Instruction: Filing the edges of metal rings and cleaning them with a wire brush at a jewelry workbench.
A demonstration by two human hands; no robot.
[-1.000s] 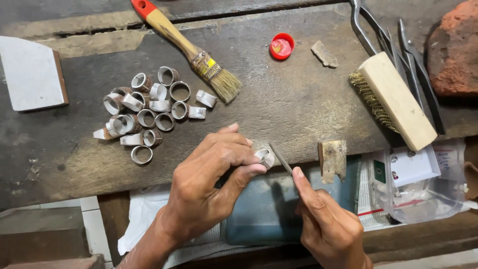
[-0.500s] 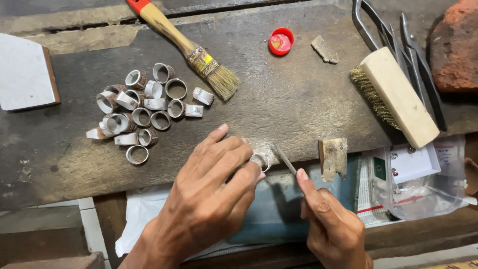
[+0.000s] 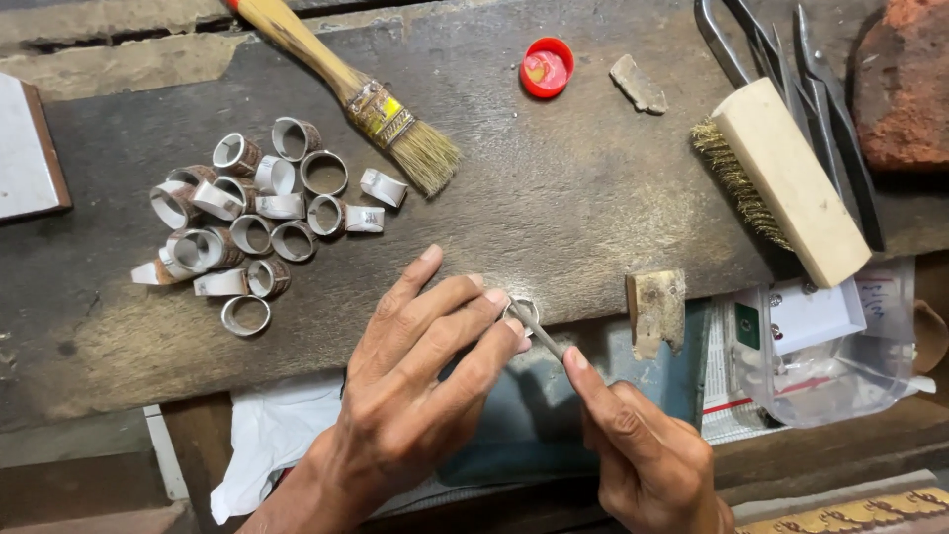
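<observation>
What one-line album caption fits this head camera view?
At a worn wooden bench, the left hand pinches a metal ring while the right hand works it with a slim tool.

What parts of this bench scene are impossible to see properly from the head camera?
- Metal ring in the left hand: mostly hidden by the fingertips.
- Thin tool in the right hand: its handle is hidden inside the fist.
- Paintbrush: handle end cut off by the top edge.
- Pliers: partly covered by the wire brush, handles cut off at the top.
</observation>
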